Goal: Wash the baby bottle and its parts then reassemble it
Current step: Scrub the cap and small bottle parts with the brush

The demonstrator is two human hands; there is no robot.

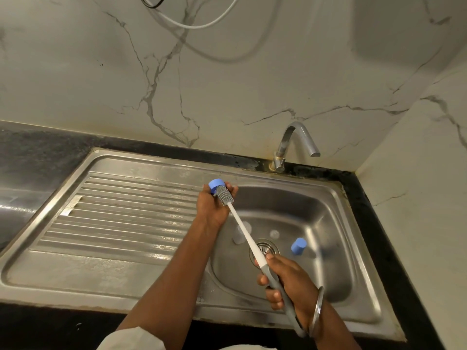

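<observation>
The brush (242, 228) crosses the bottle (238, 237); blue cap (298, 246) lies nearby.

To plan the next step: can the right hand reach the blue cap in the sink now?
Probably yes: the blue cap lies uncovered near the right hand. But that hand grips the brush, so grasping must wait.
</observation>
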